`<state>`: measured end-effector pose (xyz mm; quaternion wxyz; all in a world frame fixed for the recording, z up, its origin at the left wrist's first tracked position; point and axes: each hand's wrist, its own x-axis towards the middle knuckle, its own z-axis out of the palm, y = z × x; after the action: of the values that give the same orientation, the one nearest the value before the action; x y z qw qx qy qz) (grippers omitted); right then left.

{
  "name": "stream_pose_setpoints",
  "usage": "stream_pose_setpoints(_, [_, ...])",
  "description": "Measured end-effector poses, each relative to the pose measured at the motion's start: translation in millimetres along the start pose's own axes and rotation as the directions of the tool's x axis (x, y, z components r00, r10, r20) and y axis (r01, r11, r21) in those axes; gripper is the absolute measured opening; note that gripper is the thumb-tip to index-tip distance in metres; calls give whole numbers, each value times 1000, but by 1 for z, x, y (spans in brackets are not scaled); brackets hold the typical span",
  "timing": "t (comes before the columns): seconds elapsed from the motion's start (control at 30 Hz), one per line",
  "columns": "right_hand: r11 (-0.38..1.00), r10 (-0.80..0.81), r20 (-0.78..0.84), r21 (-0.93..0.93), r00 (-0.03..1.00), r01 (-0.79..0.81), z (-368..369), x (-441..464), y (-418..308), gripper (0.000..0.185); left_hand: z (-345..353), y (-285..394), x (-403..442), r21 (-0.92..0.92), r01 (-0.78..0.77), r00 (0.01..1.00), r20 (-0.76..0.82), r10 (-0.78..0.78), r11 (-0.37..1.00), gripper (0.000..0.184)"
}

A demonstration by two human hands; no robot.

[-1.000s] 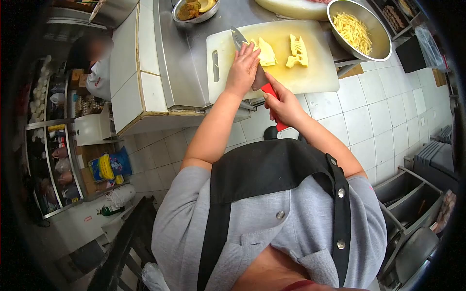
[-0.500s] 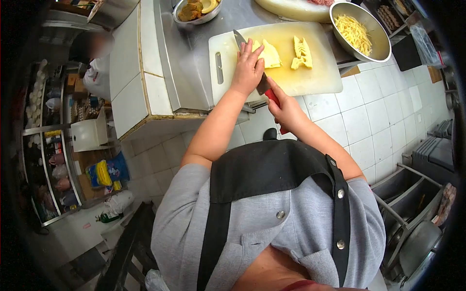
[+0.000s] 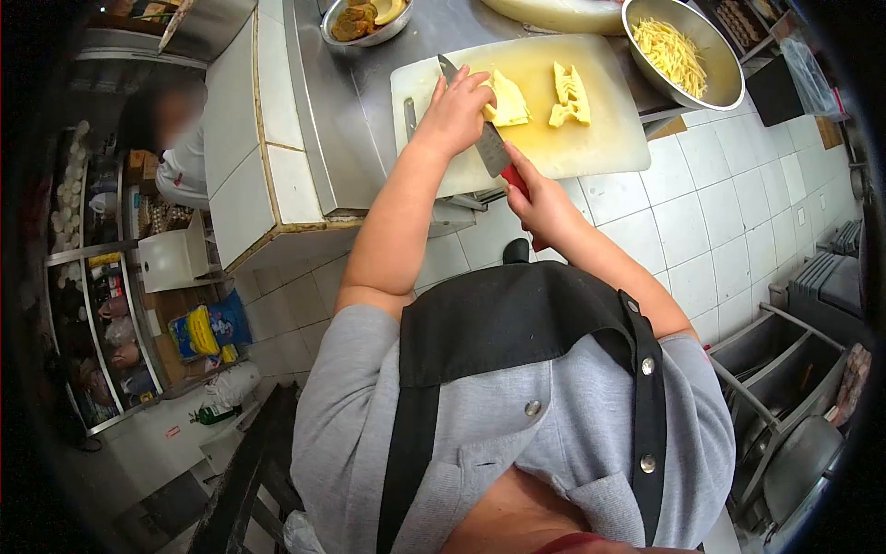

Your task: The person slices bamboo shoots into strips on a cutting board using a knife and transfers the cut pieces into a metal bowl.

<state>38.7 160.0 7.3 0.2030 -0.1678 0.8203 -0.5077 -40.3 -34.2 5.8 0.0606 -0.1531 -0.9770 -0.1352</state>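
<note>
My right hand (image 3: 546, 201) is wrapped around the red handle of a kitchen knife (image 3: 491, 152), whose blade slants up and left across the cutting board (image 3: 600, 157). My left hand (image 3: 452, 115) lies over the blade, fingers stretched out and touching the edge of a stack of pale yellow slices (image 3: 508, 100). Its fingers partly hide the blade and the slices. To the right on the board is a notched yellow piece (image 3: 570, 95), apart from both hands. I cannot tell what food the yellow pieces are.
A metal bowl of yellow shreds (image 3: 672, 55) stands right of the board. A smaller metal bowl (image 3: 367, 37) with brown and yellow food is at the upper left. Tiled ledge (image 3: 249, 175) borders the steel counter. Another person (image 3: 180, 138) is at far left.
My left hand has shifted slightly left, its fingers less spread over the slices. More of the knife blade now shows beside the slices. My right hand keeps its grip on the handle.
</note>
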Motion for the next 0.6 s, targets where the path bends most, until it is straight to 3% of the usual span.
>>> stream_pose_setpoints(0.03, [1000,-6,2,15,1000,6,-1,0,0,57,5,-5,1,1,-3,1000,1,3,1000,28])
stream_pose_setpoints(0.07, [1000,-5,-2,18,1000,5,-4,0,-2,57,12,-12,-1,-147,-32,996,-91,18,989,21])
stream_pose_setpoints(0.1, [995,68,55,66,996,-72,-8,0,-7,58,10,-11,-1,-289,-72,983,-183,18,955,15])
stream_pose_setpoints(0.13, [983,137,114,109,984,-150,-10,0,-9,58,9,-10,-4,-288,-74,983,-181,22,955,15])
stream_pose_setpoints(0.2, [961,152,138,211,979,-179,-10,-1,-6,60,7,-3,-16,-210,-49,952,-305,-18,976,13])
stream_pose_setpoints(0.33, [873,134,158,449,978,-192,-6,1,8,61,17,-10,-20,-202,-51,955,-296,-11,978,18])
stream_pose_setpoints(0.53, [897,143,181,391,973,-204,-12,-1,-1,61,15,-10,-14,-95,-82,954,-297,51,992,11])
stream_pose_setpoints(0.6, [897,147,164,393,975,-202,-11,-2,-3,61,12,-7,-11,76,-103,958,-262,119,992,4])
